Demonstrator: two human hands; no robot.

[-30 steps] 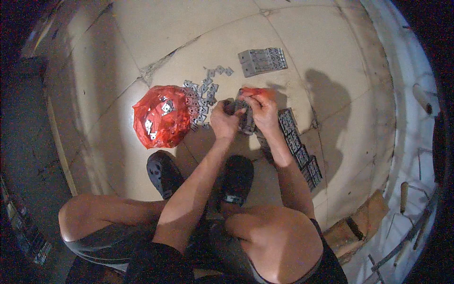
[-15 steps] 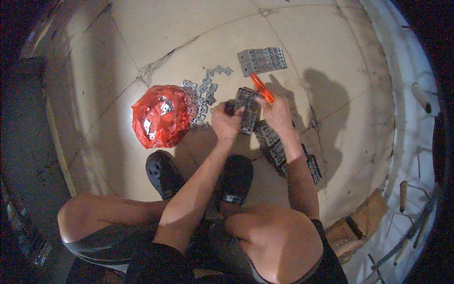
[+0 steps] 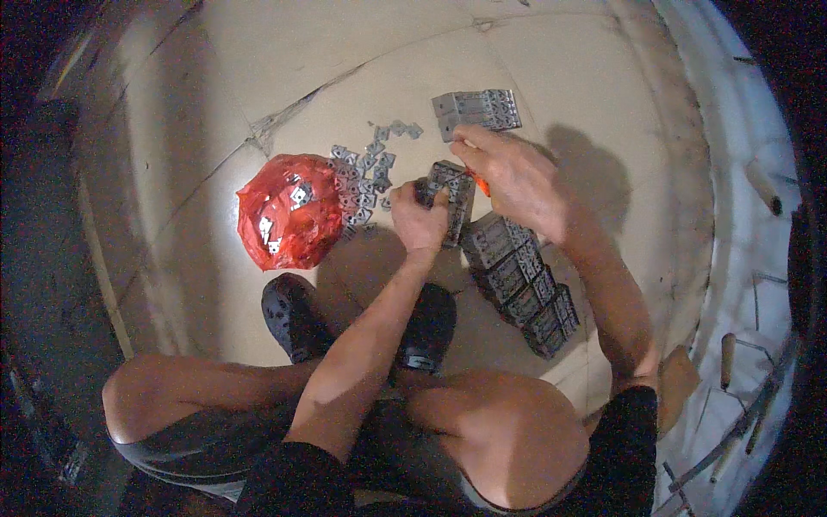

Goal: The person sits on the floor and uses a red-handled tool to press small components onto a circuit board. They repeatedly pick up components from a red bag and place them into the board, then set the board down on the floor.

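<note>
Here, well inside the floor's (image 3: 370, 52) edges, the left hand (image 3: 419, 221) has its grip closed on a grey block (image 3: 458, 205), long axis forward; the right hand (image 3: 519, 179), curled round an orange tool (image 3: 482, 186), is just rightward.

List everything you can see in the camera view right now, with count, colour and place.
Red bag: one, red, left on the floor
Metal plates: many, grey, in and beside the bag
Held block: one, grey, in the left hand
Orange tool: one, orange, partly hidden in the right hand
Far blocks: several, grey, beyond the hands
Near blocks: several, grey, in a row below the right hand
Handled tools: several, brownish handles, right edge
Tiled floor: one, beige, throughout
Shoes: two, black, bottom centre
Left hand: one, bare, centre
Right hand: one, bare, right of centre
</note>
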